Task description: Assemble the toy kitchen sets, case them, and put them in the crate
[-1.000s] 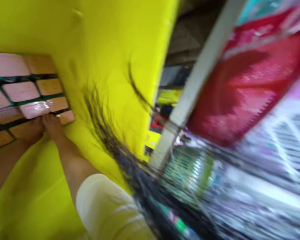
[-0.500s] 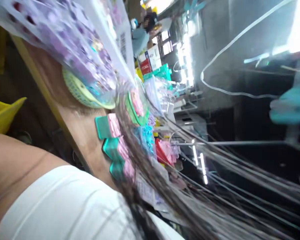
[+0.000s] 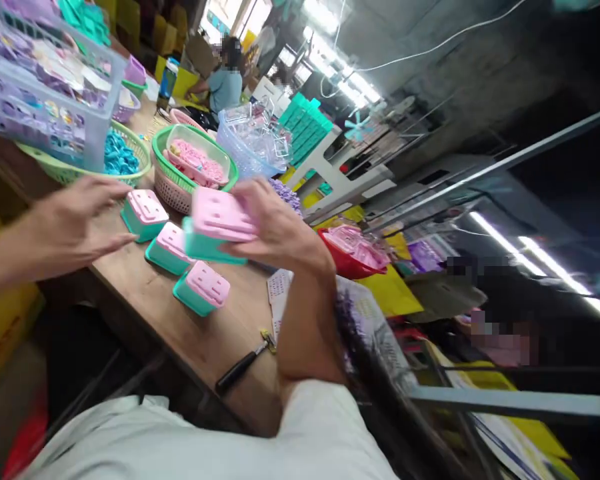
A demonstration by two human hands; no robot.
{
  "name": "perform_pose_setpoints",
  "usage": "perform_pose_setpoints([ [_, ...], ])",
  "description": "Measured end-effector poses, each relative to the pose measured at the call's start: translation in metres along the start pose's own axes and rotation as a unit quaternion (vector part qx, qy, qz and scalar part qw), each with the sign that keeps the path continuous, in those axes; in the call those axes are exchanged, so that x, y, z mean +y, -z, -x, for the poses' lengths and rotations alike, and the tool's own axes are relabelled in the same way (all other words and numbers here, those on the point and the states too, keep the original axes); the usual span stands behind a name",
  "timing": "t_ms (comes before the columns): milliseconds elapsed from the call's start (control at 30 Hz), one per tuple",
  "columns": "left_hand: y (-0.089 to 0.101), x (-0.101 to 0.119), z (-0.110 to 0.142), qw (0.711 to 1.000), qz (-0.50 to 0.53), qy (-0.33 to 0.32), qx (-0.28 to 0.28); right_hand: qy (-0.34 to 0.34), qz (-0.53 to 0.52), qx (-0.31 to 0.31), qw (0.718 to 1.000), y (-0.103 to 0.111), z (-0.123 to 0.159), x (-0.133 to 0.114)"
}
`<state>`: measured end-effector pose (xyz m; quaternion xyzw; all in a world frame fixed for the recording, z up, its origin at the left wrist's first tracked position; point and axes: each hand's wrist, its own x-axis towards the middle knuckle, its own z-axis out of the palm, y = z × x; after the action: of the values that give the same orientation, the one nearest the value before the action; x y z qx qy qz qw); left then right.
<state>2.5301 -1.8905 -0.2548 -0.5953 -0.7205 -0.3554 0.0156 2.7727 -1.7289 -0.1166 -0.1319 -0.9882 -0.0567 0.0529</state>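
Note:
My right hand [image 3: 275,223] grips a pink-and-teal plastic box [image 3: 223,217], raised above the table and slightly blurred, with its pink side up. My left hand [image 3: 83,217] is open, thumb and fingers apart, beside another such box [image 3: 147,212]; whether it touches that box I cannot tell. Between the hands, a second standing box [image 3: 169,248] sits partly behind the held one. Nearer to me stands a third box [image 3: 201,287], with slots in its pink top. A hammer [image 3: 245,363] with a black handle lies on the wooden table [image 3: 145,293].
At the left, a clear crate [image 3: 95,127] of purple parts stands on a green basket [image 3: 140,157] holding blue pieces. Behind the boxes is a green basket [image 3: 157,143] with pink parts. A red basin [image 3: 337,257] stands farther right. A person [image 3: 225,87] sits at the back.
The view has swung and levelled. Both hands have come into sight, the right one holding a box above the table. The hammer now shows, and the hair no longer crosses the boxes.

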Motion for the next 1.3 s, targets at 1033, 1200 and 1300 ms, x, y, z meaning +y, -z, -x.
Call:
perform_pose_setpoints([
  [1033, -0.064, 0.017, 0.014, 0.953, -0.291, 0.087, 0.019, 0.194, -0.032, -0.110, 0.974, -0.163, -0.188, 0.038],
  [1200, -0.058, -0.018, 0.000, 0.945, -0.290, 0.128, -0.075, 0.164, -0.030, -0.090, 0.982, -0.170, -0.166, 0.057],
  [1300, -0.051, -0.039, -0.026, 0.963, -0.214, 0.040, -0.162, 0.113, -0.043, -0.097, 0.988, -0.182, -0.150, 0.060],
])
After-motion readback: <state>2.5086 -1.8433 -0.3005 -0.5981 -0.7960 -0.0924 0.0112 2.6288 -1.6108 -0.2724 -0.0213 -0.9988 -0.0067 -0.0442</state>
